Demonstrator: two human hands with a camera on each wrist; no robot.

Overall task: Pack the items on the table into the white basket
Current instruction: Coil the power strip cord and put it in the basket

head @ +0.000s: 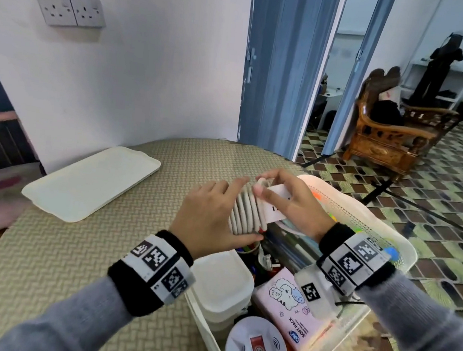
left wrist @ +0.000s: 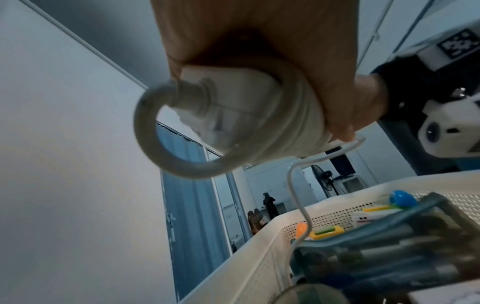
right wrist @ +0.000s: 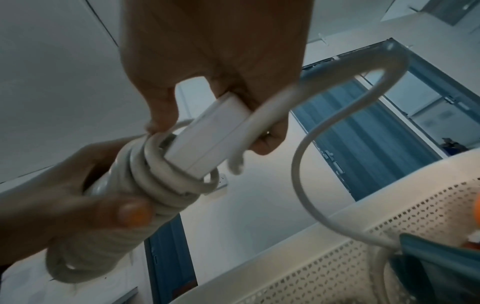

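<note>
Lid (head: 89, 183) left of basket (head: 405, 248); tissue pack (head: 293, 307) seemingly inside basket.

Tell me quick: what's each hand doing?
Left hand: gripping the cord-wrapped end of the power strip.
Right hand: pinching the power strip's bare end.

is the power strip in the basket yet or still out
Still out. Both hands, left hand and right hand, hold the power strip, its cord coiled round it, in the air above the white basket.
</note>
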